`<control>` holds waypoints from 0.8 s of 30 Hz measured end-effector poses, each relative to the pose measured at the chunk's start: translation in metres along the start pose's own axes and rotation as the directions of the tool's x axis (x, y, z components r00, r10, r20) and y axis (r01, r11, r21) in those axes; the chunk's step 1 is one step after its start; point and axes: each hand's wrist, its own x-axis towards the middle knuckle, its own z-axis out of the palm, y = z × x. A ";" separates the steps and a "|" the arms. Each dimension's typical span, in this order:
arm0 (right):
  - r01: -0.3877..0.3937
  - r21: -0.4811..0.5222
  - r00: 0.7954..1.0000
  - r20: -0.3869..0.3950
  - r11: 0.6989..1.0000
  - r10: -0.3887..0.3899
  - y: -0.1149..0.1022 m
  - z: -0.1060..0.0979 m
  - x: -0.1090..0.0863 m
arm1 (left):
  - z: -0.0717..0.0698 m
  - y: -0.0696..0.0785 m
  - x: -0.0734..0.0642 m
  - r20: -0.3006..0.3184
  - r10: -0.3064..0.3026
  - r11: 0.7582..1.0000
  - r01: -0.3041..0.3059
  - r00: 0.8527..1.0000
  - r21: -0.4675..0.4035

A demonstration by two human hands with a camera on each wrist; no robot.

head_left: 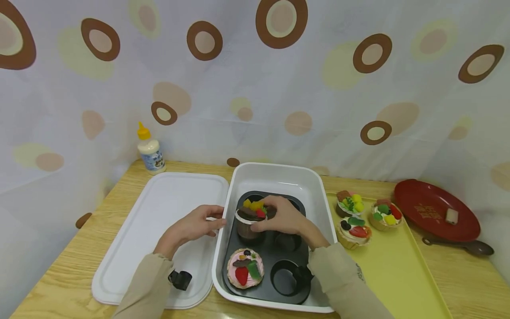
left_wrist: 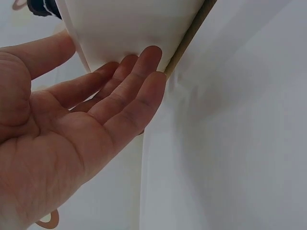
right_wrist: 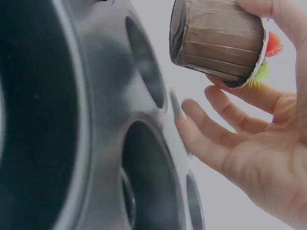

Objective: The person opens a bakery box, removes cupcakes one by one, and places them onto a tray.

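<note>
My right hand (head_left: 287,217) pinches a fruit-topped cupcake (head_left: 252,221) in a brown paper cup. In the right wrist view the cupcake (right_wrist: 223,40) is clear above the dark muffin tin (head_left: 266,257), thumb on one side and fingers on the other. A pink-frosted cupcake (head_left: 245,268) with a strawberry sits in the tin's front left cup. The tin lies inside a deep white tray (head_left: 279,166). Against that tray's left wall rests my left hand (head_left: 195,223), its fingers loosely extended along the outside; the left wrist view shows the fingertips (left_wrist: 152,55) at the wall.
A flat white lid-like tray (head_left: 159,230) lies left. Behind it stands a bottle (head_left: 152,155) with a yellow nozzle. On the right, three cupcakes (head_left: 353,232) occupy a yellow tray (head_left: 394,270). Beyond are a red plate (head_left: 430,206) and a dark spoon (head_left: 474,248).
</note>
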 end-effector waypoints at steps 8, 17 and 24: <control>0.037 0.137 0.999 -0.002 0.990 -0.038 -0.006 -0.020 -0.010 | 0.002 0.001 0.001 -0.003 0.009 1.000 -0.009 1.000 0.011; 0.049 0.132 0.998 -0.035 0.990 -0.044 -0.001 -0.050 -0.031 | 0.002 0.001 0.000 -0.009 -0.008 1.000 0.008 1.000 0.023; 0.007 0.108 0.996 -0.086 0.994 0.002 0.009 -0.075 -0.059 | 0.002 0.001 -0.002 -0.017 -0.013 1.000 0.013 1.000 0.028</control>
